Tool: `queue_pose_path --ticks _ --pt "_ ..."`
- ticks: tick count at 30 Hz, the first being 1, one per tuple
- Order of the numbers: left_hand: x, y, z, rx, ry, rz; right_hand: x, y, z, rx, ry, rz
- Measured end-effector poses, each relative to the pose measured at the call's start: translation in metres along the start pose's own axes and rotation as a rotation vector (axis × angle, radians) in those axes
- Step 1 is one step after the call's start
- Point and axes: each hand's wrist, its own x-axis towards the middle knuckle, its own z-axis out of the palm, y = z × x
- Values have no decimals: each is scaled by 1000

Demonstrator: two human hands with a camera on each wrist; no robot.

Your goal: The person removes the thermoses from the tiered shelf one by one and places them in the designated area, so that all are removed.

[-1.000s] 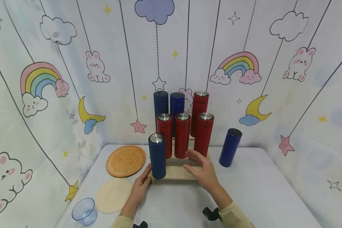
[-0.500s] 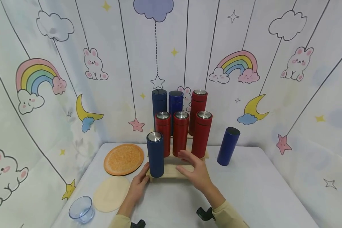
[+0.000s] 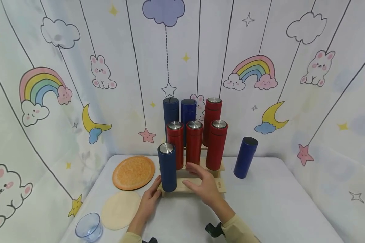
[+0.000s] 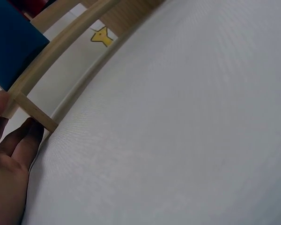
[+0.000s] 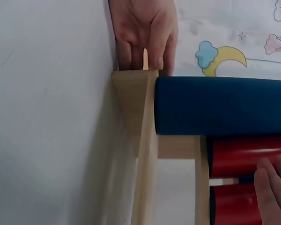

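A tiered wooden rack (image 3: 185,186) stands mid-table. Its front step bears a matte dark blue thermos (image 3: 168,168) with a steel-topped lid, at the left end. Red thermoses (image 3: 194,145) fill the middle step; two blue thermoses (image 3: 188,113) and a red thermos (image 3: 212,113) stand on the back one. My left hand (image 3: 150,199) grips the rack's left end, thumb over the step's edge and fingers at the side piece. Over the front step hovers my right hand (image 3: 205,185), fingers curved apart and holding nothing, right of the dark blue thermos.
A royal blue thermos (image 3: 245,157) stands alone on the table, right of the rack. To the left lie a pizza-like disc (image 3: 134,172) and a pale round disc (image 3: 121,210). A clear blue glass (image 3: 89,227) stands at the front left. A printed curtain (image 3: 246,40) hangs behind.
My right hand has moved left along the front step, closer to the dark blue thermos, uncovering the step's right end. My left hand stays at the rack's left end.
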Motion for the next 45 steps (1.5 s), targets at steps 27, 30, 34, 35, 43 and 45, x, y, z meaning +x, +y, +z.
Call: queue_pose_path --ticks 27,30,34,35,43,45 --pt "1 2 1 11 3 6 11 14 67 -67 82 66" --pt "1 1 2 7 12 23 12 14 72 -89 106 64" --pt "1 3 2 -5 18 38 15 13 77 -132 134 67" --pt "1 3 3 -10 18 37 15 13 78 -135 138 71" --pt "-3 4 2 -9 25 28 16 14 80 -141 149 99" --pt "-3 3 3 -1 22 25 16 14 80 -144 155 98"
